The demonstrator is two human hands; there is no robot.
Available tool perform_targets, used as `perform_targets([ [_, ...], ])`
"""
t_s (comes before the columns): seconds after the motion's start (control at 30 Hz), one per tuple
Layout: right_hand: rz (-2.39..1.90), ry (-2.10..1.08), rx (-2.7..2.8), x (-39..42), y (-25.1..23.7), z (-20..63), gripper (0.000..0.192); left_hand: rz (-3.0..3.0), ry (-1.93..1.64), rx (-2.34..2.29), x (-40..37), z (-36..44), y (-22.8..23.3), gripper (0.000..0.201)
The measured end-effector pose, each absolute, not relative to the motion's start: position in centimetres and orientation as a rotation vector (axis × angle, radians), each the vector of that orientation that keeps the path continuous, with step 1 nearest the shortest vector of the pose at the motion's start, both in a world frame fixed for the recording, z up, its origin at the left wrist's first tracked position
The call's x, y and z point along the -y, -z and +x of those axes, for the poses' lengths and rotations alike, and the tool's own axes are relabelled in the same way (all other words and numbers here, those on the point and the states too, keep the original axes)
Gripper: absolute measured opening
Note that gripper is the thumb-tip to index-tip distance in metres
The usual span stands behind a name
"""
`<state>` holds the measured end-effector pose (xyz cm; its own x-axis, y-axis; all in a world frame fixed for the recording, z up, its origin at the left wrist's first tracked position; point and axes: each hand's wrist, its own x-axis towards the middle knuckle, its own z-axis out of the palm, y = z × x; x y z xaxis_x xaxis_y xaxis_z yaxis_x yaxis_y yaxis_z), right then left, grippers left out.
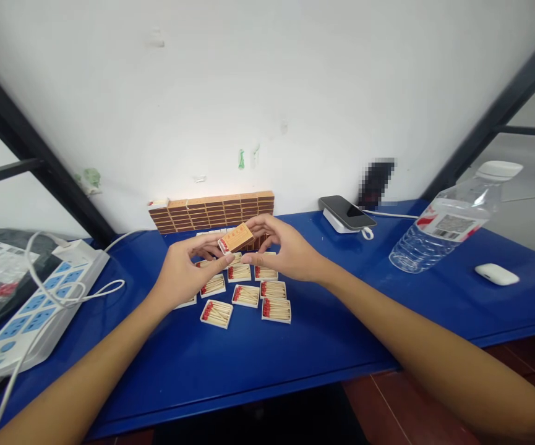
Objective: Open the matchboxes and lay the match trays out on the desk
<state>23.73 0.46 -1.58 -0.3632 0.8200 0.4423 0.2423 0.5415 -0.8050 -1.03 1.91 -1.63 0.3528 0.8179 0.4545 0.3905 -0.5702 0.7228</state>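
Trays of red-tipped matches [245, 295] lie open in rows on a blue table [248, 364], below two raised hands. The left hand [184, 275] and right hand [288, 250] pinch one orange matchbox [236, 238] between fingertips, holding it tilted just above the trays. Behind it, stacked matchboxes [211, 212] line the white wall [267, 93]; a phone [347, 212] and a water bottle [448, 222] stand to the right.
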Motion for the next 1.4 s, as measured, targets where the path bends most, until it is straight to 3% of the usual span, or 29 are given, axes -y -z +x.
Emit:
perform_targets([
  [0.1,-0.9,-0.702,1.974,-0.6,1.5,24.0,0.066,2.253,-1.119,-1.068,-1.9,-1.2,1.5,0.049],
  [0.27,-0.823,-0.379,2.249,-0.8,1.4,24.5,0.035,2.389,-1.064,-1.017,-1.8,-1.1,1.6,0.045],
  [0.53,-1.051,-0.191,2.225,-1.4,-0.3,27.2,0.029,2.313,-1.063,-1.163,-2.6,-1.7,1.7,0.047],
  [0.73,-1.233,-0.42,1.912,-3.3,0.1,30.4,0.034,2.272,-1.041,-1.172,-2.6,-1.8,1.7,0.05],
  [0.9,-1.298,-0.421,1.999,-5.8,2.1,32.2,0.034,2.371,-0.983,-1.113,-2.4,-1.5,1.9,0.047],
  [1.13,-1.25,-0.729,1.941,-6.9,4.0,31.8,0.041,2.397,-0.986,-1.111,-2.5,-1.7,1.9,0.051],
  [1.4,-1.361,-0.504,2.031,-5.7,3.1,31.1,0.049,2.377,-0.916,-1.099,-2.2,-1.3,2.2,0.048],
])
